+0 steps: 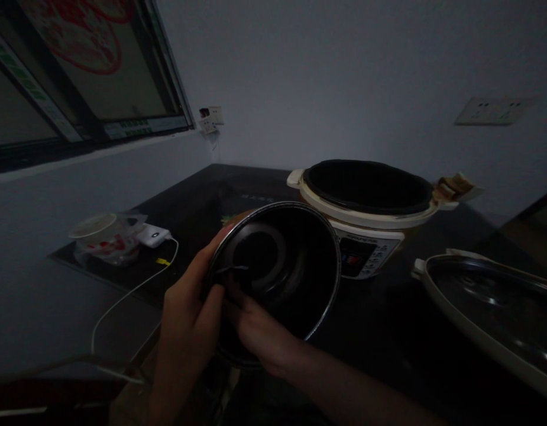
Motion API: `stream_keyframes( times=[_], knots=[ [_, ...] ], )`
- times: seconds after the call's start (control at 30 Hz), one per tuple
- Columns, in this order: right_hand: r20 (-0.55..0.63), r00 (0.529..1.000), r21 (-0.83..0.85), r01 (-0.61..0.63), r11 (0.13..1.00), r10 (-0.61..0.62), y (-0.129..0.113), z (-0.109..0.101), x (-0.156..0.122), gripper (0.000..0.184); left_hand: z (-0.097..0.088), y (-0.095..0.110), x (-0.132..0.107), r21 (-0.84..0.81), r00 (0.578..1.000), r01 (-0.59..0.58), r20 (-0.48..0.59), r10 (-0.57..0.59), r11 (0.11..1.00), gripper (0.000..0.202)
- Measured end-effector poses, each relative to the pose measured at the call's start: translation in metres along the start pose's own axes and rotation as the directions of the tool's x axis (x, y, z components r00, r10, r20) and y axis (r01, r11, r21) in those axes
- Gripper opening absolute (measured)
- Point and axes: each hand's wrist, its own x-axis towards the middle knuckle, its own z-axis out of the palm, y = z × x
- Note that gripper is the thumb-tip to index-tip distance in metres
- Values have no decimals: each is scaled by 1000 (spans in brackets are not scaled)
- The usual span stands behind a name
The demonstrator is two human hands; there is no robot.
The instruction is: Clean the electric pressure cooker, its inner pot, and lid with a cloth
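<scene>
So from the head camera, my only view, it's pretty dim, but I've got a round black pot (273,254) tipped toward me just in front of the desk's (246,180) far stuff, mouth facing the lens. Smooth dark inside, soft ring-shaped sheen on the bottom, thin shiny rim that looks kinda worn. My left hand (192,310) is gripping it at the left edge, thumb over the rim. My right hand (259,331) reaches down inside, fingertips lost in shadow, so no idea whether they're curled round something or just pressed on the wall. There's a thin pale streak by them, could be glare, could be a thing

Behind it sits a cooker (366,220) with its top off: pale plastic collar, control panel up front, brown crusty-looking hinge bit (453,188) on the right. Its round well is too black for me to read what's in there. The lid (490,302) lies over on the right, glossy dark underside with a pale edge

Far left there's a round tub (94,225) in a crinkly see-through bag (117,251) with red print, next to a white plastic gadget (154,235) trailing a thin white cable (116,303)
</scene>
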Motion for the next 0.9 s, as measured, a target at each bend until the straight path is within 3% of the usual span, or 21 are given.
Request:
stream_keyframes(
  times=[0.1, 0.17, 0.27, 0.33, 0.4, 0.47, 0.53, 0.77, 0.9],
  knots=[
    [96, 994, 195, -66, 979, 48, -5, -3, 4, 49, -1, -1, 1, 3, 1000, -6, 6, 6, 1000, 57],
    [129, 990, 70, -58, 996, 49, -1, -14, 3, 45, -2, -3, 2, 6, 1000, -6, 10, 6, 1000, 56],
    [187, 977, -322, -36, 946, 100, 4, -39, -4, 38, -3, -4, 2, 12, 1000, 7, 0, -7, 1000, 54],
    [158, 974, -597, -38, 801, 164, 3, -55, -10, 33, -3, -3, 2, 19, 1000, 19, -3, -19, 1000, 54],
    [62, 974, -830, -71, 554, 217, -1, -68, -13, 29, -3, -1, 1, 29, 1000, 30, 9, -30, 999, 53],
    [-43, 971, -945, -116, 306, 233, -5, -76, -13, 28, -3, 1, 0, 29, 999, 39, 23, -40, 999, 53],
    [-119, 970, -975, -155, 162, 212, -9, -82, -10, 29, -2, 1, 0, 16, 999, 37, 26, -38, 999, 53],
    [-178, 983, -983, -177, -43, 44, -17, -100, 9, 37, -1, 2, -2, -38, 998, 48, 30, -47, 998, 51],
    [-81, 990, -989, -94, -113, -119, -29, -107, 22, 46, -1, 2, -1, -39, 999, 44, 28, -43, 998, 52]
  ],
)
